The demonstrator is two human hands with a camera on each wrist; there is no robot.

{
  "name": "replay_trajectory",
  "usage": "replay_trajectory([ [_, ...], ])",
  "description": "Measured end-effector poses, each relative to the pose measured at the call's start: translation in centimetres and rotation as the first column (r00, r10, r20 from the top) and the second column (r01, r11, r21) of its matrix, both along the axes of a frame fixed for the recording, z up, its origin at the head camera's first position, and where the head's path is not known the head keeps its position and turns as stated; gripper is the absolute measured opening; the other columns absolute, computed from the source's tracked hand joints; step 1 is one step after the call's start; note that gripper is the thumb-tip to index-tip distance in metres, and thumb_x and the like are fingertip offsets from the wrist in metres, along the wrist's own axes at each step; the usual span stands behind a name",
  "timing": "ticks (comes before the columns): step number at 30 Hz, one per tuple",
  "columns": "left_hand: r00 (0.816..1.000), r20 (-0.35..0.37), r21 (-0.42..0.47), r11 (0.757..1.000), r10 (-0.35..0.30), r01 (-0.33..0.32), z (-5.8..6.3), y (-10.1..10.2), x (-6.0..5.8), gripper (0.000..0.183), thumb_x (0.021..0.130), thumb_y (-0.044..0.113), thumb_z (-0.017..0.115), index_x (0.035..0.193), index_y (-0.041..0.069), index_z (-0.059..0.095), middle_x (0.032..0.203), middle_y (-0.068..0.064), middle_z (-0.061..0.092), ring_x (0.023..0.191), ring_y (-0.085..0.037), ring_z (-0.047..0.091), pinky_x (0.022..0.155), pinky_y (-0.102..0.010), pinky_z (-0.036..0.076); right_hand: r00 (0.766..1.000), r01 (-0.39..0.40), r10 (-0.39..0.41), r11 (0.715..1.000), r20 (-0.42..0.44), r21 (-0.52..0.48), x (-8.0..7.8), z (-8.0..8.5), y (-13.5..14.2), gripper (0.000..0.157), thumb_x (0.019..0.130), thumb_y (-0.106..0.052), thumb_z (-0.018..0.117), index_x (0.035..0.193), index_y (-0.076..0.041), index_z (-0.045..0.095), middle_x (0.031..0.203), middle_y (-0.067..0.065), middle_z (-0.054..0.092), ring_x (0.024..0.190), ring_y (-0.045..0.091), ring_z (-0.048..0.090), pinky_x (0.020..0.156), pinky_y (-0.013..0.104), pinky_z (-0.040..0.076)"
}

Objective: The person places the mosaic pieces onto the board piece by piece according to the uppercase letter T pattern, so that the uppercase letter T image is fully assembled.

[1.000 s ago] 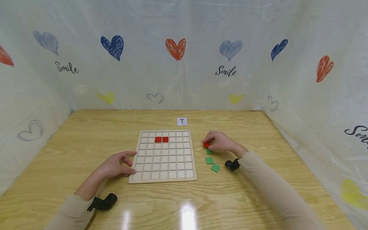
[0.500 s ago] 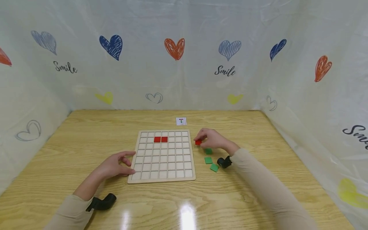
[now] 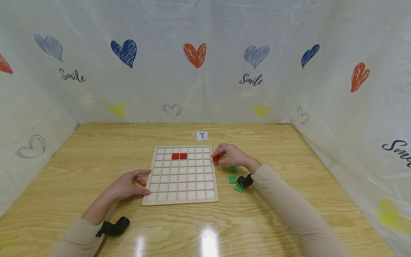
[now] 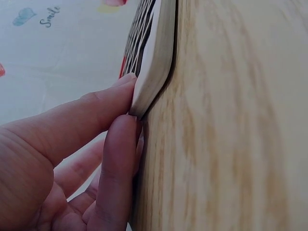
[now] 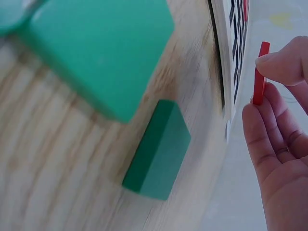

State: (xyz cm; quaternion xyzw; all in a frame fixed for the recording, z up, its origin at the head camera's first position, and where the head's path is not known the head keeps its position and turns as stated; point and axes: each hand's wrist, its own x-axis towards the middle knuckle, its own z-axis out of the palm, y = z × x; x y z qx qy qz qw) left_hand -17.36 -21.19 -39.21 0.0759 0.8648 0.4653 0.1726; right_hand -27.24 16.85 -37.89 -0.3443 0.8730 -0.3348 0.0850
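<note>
A wooden grid board [image 3: 182, 186] lies on the table, with two red tiles [image 3: 175, 156] side by side in its second row from the back. My left hand [image 3: 125, 185] rests at its left edge, thumb and index finger spread along the rim. The left wrist view has those fingertips [image 4: 126, 79] against the board's edge [image 4: 156, 67]. Between thumb and fingers, my right hand [image 3: 233, 156] pinches a third red tile [image 3: 216, 159], close by the board's right edge. In the right wrist view this red tile [image 5: 260, 72] appears edge-on.
Several green tiles [image 3: 232, 179] lie right of the board, under the right wrist; two green tiles [image 5: 158, 151] loom close in the right wrist view. A small pattern card [image 3: 202, 136] lies behind the board. Each wrist carries a black camera mount [image 3: 115, 227]. Printed sheeting [image 3: 205, 92] surrounds the table.
My right hand has carried the red tile left, from beside the green tiles to the board's right edge. The left hand and the two tiles on the board have stayed in place.
</note>
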Motion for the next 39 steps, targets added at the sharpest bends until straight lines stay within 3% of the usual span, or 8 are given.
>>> replay_trajectory([
  [13,1.000,0.007,-0.007,1.000,0.011,-0.011,0.2,0.1,0.1,0.079,0.071,0.016,0.082,0.136,-0.003,0.042,0.090,-0.009,0.053,0.068,-0.018,0.049,0.057,-0.027,0.046,0.999,0.009,-0.008,0.999,0.045,-0.032,-0.4,0.3,-1.7,0.027,0.077,0.006,0.065,0.103,0.002,0.070,0.097,0.006,0.060,0.090,0.019,0.057,0.082,0.028,0.047],
  [22,1.000,-0.001,-0.011,1.000,0.012,-0.012,0.3,0.2,0.2,0.078,0.072,0.015,0.081,0.136,-0.003,0.042,0.090,-0.009,0.053,0.069,-0.018,0.048,0.057,-0.027,0.045,0.998,0.017,-0.018,1.000,0.067,0.007,-1.4,0.5,-3.0,0.028,0.079,0.005,0.063,0.105,-0.002,0.070,0.100,0.003,0.059,0.091,0.017,0.055,0.083,0.027,0.046],
  [39,1.000,0.002,-0.007,1.000,0.009,-0.009,0.1,0.0,0.1,0.078,0.072,0.015,0.081,0.136,-0.003,0.041,0.090,-0.009,0.053,0.068,-0.018,0.049,0.057,-0.028,0.046,0.999,-0.019,0.020,1.000,0.050,-0.024,-2.9,-0.1,-5.5,0.026,0.078,0.005,0.066,0.103,-0.001,0.071,0.095,0.005,0.061,0.086,0.015,0.057,0.077,0.024,0.047],
])
